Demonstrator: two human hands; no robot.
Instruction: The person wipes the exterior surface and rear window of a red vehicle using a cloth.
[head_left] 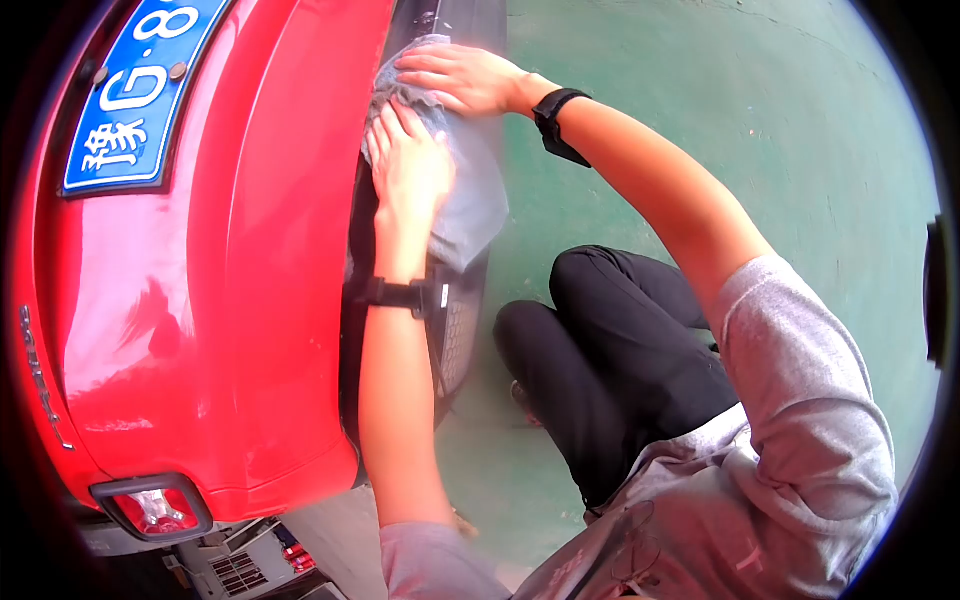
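My left hand (411, 165) presses palm down on a thin grey cloth (470, 205), its fingers stretched along the dark lower trim of a red car's bumper (280, 250). Just beyond it, my right hand (462, 80) rests on the bunched far end of the same cloth, fingers laid out flat toward the car. The loose part of the cloth hangs over the black lower bumper trim (455, 340). Both palms and whatever the cloth covers are hidden.
A blue licence plate (140, 95) is at the upper left of the car. Near the bottom left are a tail lamp (158, 508) and a grey crate-like box (240, 572). My bent knees (590, 330) are close beside the bumper over a green floor (760, 150).
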